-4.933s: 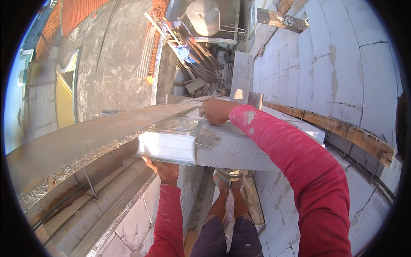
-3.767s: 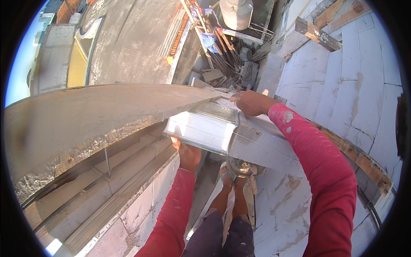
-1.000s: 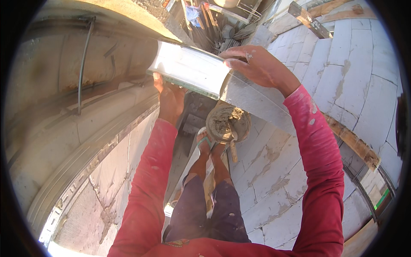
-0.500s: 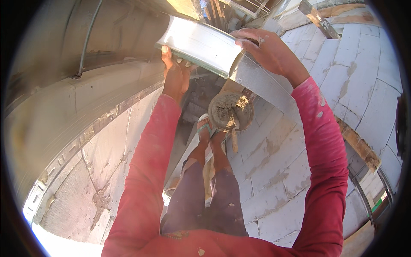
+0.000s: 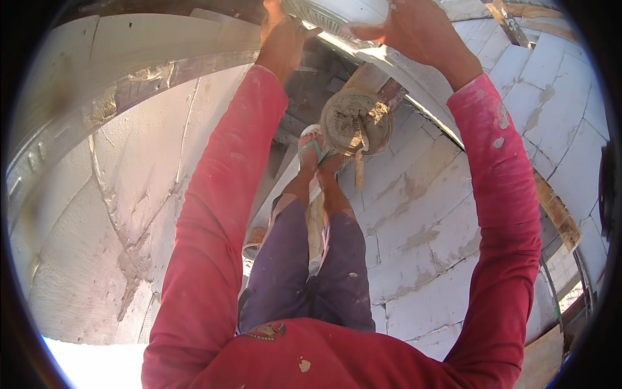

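At the top edge of the view my two hands hold a white block [image 5: 363,9], which is partly cut off by the frame. Its near lower edge looks grey and ridged. My left hand [image 5: 283,40] grips the left end from below, with one digit reaching up past the edge. Around the right end, my right hand [image 5: 418,32] is closed, its thumb along the near side. Below the block stands a round bucket [image 5: 328,139] of grey wet mortar [image 5: 343,117]. A trowel [image 5: 359,170] leans in it, handle toward me.
A white block wall [image 5: 149,175] curves along the left. To the right lies another white block surface [image 5: 421,214] with mortar-smeared joints. My sandalled feet [image 5: 311,149] stand beside the bucket, on a narrow support. Wooden pieces [image 5: 557,211] stick out at the right.
The block has moved up and away, partly out of the picture, with both hands still on it. The view has shifted, so the bucket and my feet appear higher.
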The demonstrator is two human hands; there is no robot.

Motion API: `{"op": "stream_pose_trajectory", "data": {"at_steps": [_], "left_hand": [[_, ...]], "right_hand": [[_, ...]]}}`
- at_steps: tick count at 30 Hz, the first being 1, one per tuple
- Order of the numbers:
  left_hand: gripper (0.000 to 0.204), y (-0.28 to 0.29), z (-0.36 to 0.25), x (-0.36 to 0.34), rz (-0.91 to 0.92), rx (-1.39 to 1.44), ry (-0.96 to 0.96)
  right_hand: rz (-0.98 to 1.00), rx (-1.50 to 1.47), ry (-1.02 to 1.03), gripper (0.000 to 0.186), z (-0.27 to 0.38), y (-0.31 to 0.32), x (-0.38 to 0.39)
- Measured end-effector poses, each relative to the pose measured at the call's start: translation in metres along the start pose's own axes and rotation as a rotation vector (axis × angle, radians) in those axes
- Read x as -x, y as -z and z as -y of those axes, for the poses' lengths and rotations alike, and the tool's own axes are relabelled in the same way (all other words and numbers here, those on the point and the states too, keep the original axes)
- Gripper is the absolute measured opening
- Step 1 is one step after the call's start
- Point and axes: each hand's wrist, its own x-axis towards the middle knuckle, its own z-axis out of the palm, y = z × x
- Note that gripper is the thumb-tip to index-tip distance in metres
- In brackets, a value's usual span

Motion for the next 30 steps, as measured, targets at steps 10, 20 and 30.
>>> {"op": "stream_pose_trajectory", "data": {"at_steps": [10,20,30], "left_hand": [[0.092,-0.007,0.000,-0.005,0.057,-0.022,-0.023],[0.094,-0.017,-0.010,0.007,-0.026,0.018,0.193],[0.093,-0.019,-0.017,0.009,0.074,-0.094,0.041]], "right_hand": [[-0.316,-0.087,0.293,0.086,-0.021,-0.013,-0.009],[-0.295,-0.095,0.305,0.097,-0.029,-0.019,-0.007],[-0.427,0.026,0.426,0.101,-0.035,-0.031,-0.015]]}}
